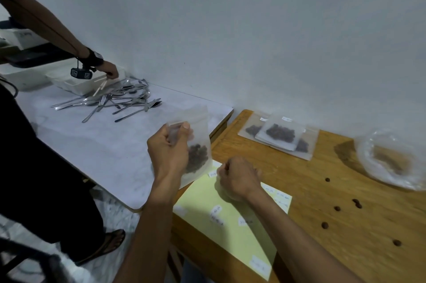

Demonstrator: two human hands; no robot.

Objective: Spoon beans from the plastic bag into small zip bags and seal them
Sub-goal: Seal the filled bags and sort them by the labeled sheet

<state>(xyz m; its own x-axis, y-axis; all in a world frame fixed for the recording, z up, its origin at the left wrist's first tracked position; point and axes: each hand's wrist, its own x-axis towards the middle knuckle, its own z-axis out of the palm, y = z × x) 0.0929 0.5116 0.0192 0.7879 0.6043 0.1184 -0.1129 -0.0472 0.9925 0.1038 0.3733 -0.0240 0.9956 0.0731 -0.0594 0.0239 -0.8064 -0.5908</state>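
One small zip bag [196,155] of beans hangs from your left hand [169,152], thumb and fingers pinching its top corner, just left of the wooden table [322,190]. Your right hand [237,177] curls at a label on the yellow sheet [221,220]; whether it holds one I cannot tell. If the zip is unsealed, tilting could spill beans.

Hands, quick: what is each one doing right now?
Left hand: holds a zip bag of beans up by its top.
Right hand: curled over the yellow sheet, pinching a small white label.
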